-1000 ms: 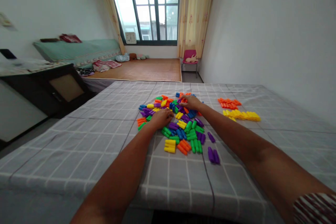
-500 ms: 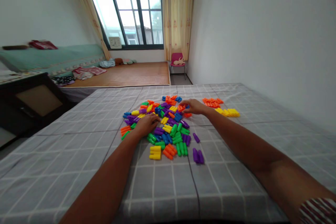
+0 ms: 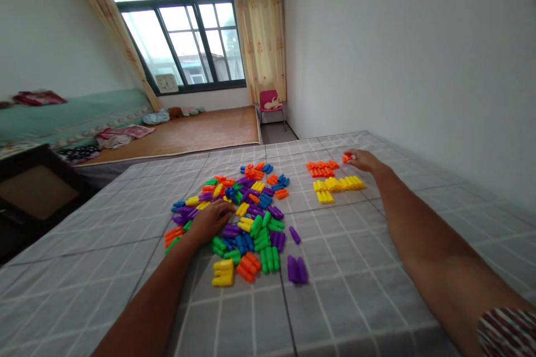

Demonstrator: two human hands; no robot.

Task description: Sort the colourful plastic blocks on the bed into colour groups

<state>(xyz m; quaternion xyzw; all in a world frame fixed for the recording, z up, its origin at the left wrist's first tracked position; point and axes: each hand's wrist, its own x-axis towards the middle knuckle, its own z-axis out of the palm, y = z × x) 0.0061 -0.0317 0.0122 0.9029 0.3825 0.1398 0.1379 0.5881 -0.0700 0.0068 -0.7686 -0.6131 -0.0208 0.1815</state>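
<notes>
Head view shows two hands point(image 3: 365, 161), one orange piece point(image 3: 347, 158) held.

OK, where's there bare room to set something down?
Bare cloth lies between the nearest purple pieces and right forearm, and left of the left forearm. Crowded: mixed pile around the left hand; orange pieces and yellow row near the right hand.

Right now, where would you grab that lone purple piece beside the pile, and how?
I'd probably pinch the lone purple piece across its middle, on its long sides, coming from above and the right: it is slim, lies flat, and the pile sits to its left.
</notes>
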